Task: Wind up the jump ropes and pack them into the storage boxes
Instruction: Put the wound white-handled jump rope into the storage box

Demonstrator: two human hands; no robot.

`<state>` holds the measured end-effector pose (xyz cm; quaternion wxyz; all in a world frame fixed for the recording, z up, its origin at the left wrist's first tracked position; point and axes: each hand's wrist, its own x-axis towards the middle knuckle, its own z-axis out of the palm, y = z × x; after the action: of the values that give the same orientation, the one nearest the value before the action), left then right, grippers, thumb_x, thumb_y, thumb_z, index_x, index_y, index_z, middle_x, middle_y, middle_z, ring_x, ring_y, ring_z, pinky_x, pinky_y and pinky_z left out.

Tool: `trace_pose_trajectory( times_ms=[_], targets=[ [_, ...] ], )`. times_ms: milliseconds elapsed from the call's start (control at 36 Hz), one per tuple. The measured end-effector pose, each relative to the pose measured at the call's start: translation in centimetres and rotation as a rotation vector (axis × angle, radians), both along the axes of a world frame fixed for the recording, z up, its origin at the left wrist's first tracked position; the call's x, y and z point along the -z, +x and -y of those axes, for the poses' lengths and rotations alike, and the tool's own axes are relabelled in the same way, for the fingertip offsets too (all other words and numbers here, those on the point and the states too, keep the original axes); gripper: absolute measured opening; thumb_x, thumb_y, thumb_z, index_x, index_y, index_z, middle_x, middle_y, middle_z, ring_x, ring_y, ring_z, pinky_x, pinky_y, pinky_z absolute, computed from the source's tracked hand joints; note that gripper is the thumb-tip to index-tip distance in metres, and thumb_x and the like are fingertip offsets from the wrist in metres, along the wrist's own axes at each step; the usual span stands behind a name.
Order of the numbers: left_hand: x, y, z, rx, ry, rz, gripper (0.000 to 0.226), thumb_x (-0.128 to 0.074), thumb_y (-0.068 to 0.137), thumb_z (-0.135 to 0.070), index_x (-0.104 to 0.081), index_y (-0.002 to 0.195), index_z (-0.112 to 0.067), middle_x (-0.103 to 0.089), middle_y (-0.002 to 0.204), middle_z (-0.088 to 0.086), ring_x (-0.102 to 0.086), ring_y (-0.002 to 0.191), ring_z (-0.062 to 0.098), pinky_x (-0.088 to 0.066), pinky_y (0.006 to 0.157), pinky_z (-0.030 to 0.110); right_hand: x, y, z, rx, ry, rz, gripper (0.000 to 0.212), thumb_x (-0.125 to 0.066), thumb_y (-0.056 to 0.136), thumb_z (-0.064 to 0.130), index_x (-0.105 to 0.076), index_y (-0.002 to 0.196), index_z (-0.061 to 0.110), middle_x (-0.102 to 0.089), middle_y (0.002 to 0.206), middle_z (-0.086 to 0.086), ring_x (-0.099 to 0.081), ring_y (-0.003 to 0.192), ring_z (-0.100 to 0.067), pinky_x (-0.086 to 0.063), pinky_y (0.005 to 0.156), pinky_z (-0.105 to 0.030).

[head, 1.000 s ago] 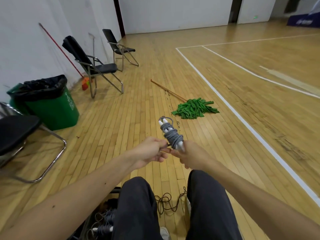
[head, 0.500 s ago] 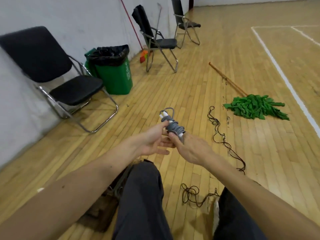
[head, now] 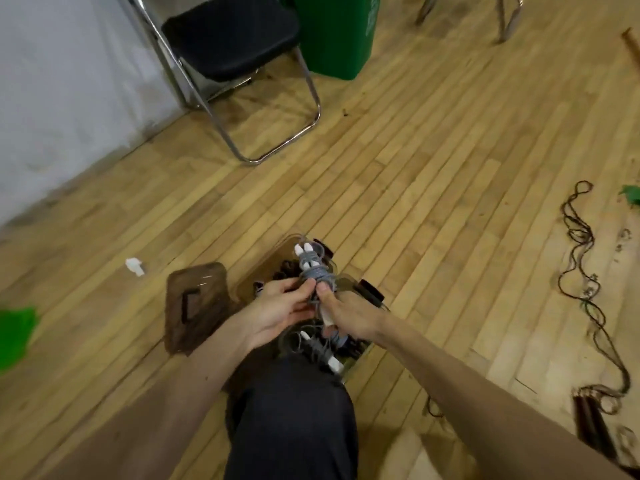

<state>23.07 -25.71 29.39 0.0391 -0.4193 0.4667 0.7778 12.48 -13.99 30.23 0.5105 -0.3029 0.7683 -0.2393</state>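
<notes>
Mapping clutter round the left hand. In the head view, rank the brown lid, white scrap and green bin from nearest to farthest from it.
1. Brown lid, just left of the left hand, which grips the grey jump rope.
2. White scrap, farther left.
3. Green bin, far ahead at the view's top.

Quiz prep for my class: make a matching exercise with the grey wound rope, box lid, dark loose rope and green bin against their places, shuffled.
Things: 1 grey wound rope; 2 box lid; 3 dark loose rope; 4 green bin.
Places: A floor, left of storage box; B beside black chair; C in left hand and right hand; D sprawled on floor, far right.
Pairs: 1-C; 2-A; 3-D; 4-B.
</notes>
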Motion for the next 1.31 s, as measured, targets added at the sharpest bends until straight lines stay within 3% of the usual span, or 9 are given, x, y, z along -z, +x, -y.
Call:
trace_pose_trajectory(
  times_ms=[222, 361, 444, 556, 667, 889, 1000, 1139, 1306],
  targets=[
    [15.0, 0.9, 8.1, -0.216, 0.017, 0.249, 0.032, -0.059, 0.1, -0.029, -0.07, 0.114, -0.003, -0.077, 0.1, 0.014, -0.073, 0.09, 0.025, -0.059, 0.085, 0.041, 13.8, -0.5, 11.9, 0.062, 0.185, -0.047, 0.055, -0.048, 0.103, 0.049, -0.041, 0.064, 0.011, -0.041, 0.058, -0.004, -0.038, 0.046, -0.015, -0.027, 0.042, -0.024],
    [22.9, -0.3, 11.4, -0.159, -0.111, 0.372, 0.022, -0.059, 0.101, -0.022, -0.07, 0.106, -0.003, -0.074, 0.101, 0.009, -0.072, 0.092, 0.02, -0.061, 0.077, 0.03, 21.0, -0.3, 15.7, 0.041, 0.208, -0.137, 0.048, -0.054, 0.103, 0.04, -0.036, 0.139, 0.014, -0.061, 0.098, -0.009, -0.062, 0.082, -0.026, -0.049, 0.061, -0.035],
    [26.9, -1.9, 12.5, -0.094, -0.226, 0.432, 0.026, -0.065, 0.097, -0.023, -0.069, 0.109, -0.001, -0.072, 0.104, 0.01, -0.071, 0.09, 0.019, -0.063, 0.073, 0.033, 24.4, -0.9, 16.4, 0.01, 0.19, -0.223, 0.034, -0.051, 0.105, 0.034, -0.049, 0.131, 0.013, -0.062, 0.116, -0.015, -0.062, 0.102, -0.033, -0.054, 0.082, -0.044],
    [30.5, -3.7, 13.2, -0.015, -0.555, 0.592, 0.043, -0.067, 0.091, -0.049, -0.071, 0.089, -0.006, -0.072, 0.087, 0.009, -0.071, 0.077, 0.02, -0.062, 0.069, 0.038, 27.8, -2.2, 17.4, 0.022, 0.153, -0.278, 0.03, -0.047, 0.107, 0.031, -0.06, 0.121, 0.008, -0.067, 0.109, -0.014, -0.064, 0.098, -0.032, -0.052, 0.078, -0.039],
    [30.2, -4.8, 13.5, 0.154, -0.847, 0.731, 0.057, -0.057, 0.09, -0.066, -0.061, 0.079, -0.01, -0.065, 0.078, 0.006, -0.067, 0.075, 0.026, -0.058, 0.062, 0.038, 28.9, -3.0, 17.8, 0.033, 0.144, -0.308, 0.035, -0.045, 0.108, 0.032, -0.061, 0.123, 0.006, -0.065, 0.11, -0.016, -0.064, 0.1, -0.033, -0.05, 0.077, -0.039],
    [28.5, -7.8, 12.0, 0.288, -0.787, 0.685, 0.048, -0.056, 0.094, -0.059, -0.065, 0.087, -0.013, -0.07, 0.076, 0.01, -0.07, 0.062, 0.025, -0.062, 0.064, 0.04, 27.5, -6.7, 14.9, -0.156, 0.115, -0.448, 0.028, -0.041, 0.107, 0.016, -0.054, 0.131, 0.007, -0.056, 0.125, -0.014, -0.054, 0.116, -0.034, -0.041, 0.077, -0.037],
    [25.2, -8.5, 10.5, 0.407, -0.997, 0.78, 0.038, -0.055, 0.098, -0.048, -0.059, 0.106, -0.012, -0.068, 0.1, 0.012, -0.067, 0.088, 0.031, -0.055, 0.073, 0.037, 24.1, -8.0, 11.8, -0.043, 0.003, -0.426, 0.029, -0.042, 0.108, 0.025, -0.055, 0.127, 0.007, -0.059, 0.123, -0.016, -0.058, 0.112, -0.033, -0.04, 0.074, -0.033],
    [18.0, -11.8, 6.5, 0.642, -1.308, 0.519, 0.021, -0.052, 0.099, -0.027, -0.062, 0.111, -0.013, -0.066, 0.109, 0.012, -0.06, 0.099, 0.034, -0.048, 0.078, 0.04, 17.4, -11.3, 3.5, -0.02, -0.064, -0.395, 0.03, -0.045, 0.106, 0.029, -0.065, 0.12, 0.011, -0.068, 0.114, -0.013, -0.059, 0.094, -0.027, -0.047, 0.077, -0.032],
    [10.0, -18.1, -11.1, 0.917, -1.088, 0.096, 0.018, -0.058, 0.099, -0.034, -0.065, 0.107, -0.02, -0.064, 0.085, -0.003, -0.064, 0.081, 0.021, -0.054, 0.076, 0.036, 9.0, -15.2, -17.2, 0.219, 0.088, -0.441, 0.027, -0.053, 0.102, 0.028, -0.071, 0.112, 0.012, -0.073, 0.105, -0.005, -0.068, 0.096, -0.024, -0.056, 0.086, -0.038]
  ],
)
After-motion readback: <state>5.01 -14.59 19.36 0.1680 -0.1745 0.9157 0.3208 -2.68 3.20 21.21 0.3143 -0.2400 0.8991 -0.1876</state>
